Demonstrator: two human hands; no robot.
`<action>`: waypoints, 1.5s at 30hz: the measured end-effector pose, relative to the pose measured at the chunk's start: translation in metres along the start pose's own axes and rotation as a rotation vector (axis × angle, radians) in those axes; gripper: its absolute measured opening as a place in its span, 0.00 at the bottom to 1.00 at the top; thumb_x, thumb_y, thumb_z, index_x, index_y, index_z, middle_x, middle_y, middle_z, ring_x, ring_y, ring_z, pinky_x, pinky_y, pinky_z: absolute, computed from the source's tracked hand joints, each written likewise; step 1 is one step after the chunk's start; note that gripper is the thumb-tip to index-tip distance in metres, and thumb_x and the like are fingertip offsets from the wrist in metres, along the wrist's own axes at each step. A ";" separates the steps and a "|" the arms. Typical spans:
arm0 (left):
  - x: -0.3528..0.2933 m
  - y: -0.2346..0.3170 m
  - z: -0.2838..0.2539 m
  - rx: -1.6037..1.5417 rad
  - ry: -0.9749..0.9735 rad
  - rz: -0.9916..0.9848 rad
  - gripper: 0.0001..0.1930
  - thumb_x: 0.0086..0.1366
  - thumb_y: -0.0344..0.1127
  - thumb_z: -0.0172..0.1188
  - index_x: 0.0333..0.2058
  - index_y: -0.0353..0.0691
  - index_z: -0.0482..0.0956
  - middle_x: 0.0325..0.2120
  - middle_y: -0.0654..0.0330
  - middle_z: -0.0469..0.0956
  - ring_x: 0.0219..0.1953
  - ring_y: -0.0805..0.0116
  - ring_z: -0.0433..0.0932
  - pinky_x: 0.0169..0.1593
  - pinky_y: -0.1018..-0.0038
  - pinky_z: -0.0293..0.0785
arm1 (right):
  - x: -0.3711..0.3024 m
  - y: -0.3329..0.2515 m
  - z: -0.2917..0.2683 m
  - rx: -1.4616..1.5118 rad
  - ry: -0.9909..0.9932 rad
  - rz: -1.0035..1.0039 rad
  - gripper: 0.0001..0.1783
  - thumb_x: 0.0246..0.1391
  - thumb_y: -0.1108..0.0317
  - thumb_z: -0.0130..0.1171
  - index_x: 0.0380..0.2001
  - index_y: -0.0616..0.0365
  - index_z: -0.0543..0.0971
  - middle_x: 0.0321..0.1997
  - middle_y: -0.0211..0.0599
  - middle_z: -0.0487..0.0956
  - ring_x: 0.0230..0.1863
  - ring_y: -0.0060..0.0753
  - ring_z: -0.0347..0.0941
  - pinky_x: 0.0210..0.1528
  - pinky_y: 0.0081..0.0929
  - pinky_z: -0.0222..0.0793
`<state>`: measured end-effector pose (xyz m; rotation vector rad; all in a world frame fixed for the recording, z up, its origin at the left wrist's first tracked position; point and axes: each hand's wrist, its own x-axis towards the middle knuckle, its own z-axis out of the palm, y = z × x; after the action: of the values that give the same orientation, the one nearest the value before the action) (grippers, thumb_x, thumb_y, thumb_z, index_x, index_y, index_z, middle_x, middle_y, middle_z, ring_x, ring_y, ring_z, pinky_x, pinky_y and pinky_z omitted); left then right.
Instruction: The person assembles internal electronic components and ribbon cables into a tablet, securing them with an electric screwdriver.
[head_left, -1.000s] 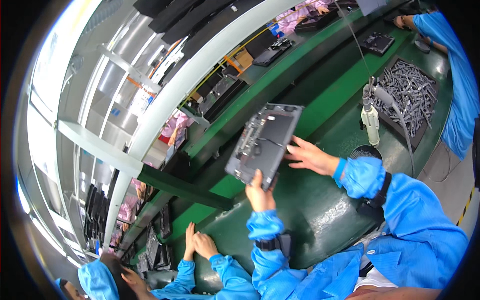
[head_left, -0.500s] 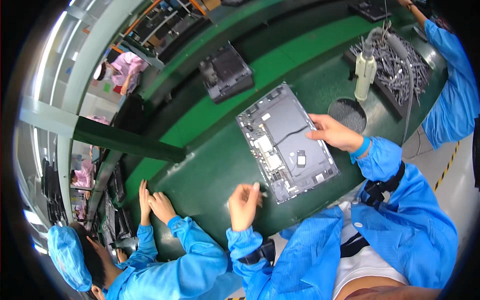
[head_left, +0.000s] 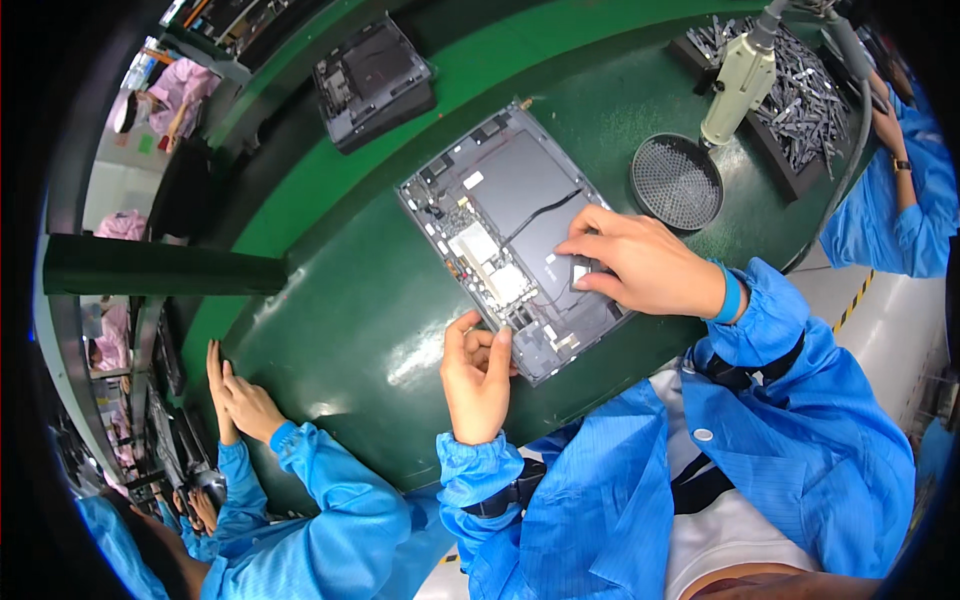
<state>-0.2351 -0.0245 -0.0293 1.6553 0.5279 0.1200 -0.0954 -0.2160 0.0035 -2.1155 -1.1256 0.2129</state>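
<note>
An opened laptop base (head_left: pixel 535 170) lies flat on the green table, its circuit board and a black cable exposed. My left hand (head_left: pixel 476 385) is closed at its lower-left edge, thumb on the rim and fingers curled, some of them hidden. Over the lower right part of the base, my right hand (head_left: pixel 650 265) pinches a small black piece with a white label (head_left: pixel 582 272) between thumb and fingertips. Whether that piece still touches the base I cannot tell.
Beyond the laptop sits a round black mesh dish (head_left: pixel 677 182). A pale electric screwdriver (head_left: pixel 740 90) hangs beside a tray full of dark strips (head_left: pixel 800 115). Another laptop base (head_left: pixel 375 75) stands on the green belt. Co-workers' hands (head_left: pixel 240 400) rest at the left.
My left hand has moved onto the laptop's edge. My right hand has left the right edge and closed on the small black piece. The view has shifted, too.
</note>
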 end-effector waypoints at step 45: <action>-0.016 0.028 0.019 0.612 0.027 0.564 0.17 0.38 0.24 0.71 0.30 0.35 0.78 0.29 0.56 0.77 0.31 0.61 0.73 0.35 0.71 0.70 | 0.001 -0.001 -0.015 0.356 -0.316 0.231 0.10 0.44 0.69 0.60 0.32 0.61 0.77 0.19 0.40 0.78 0.21 0.37 0.75 0.25 0.31 0.68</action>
<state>-0.2343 -0.0497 -0.0019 2.3746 0.0955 0.4267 -0.0883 -0.2226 0.0151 -1.9241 -0.9289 0.8187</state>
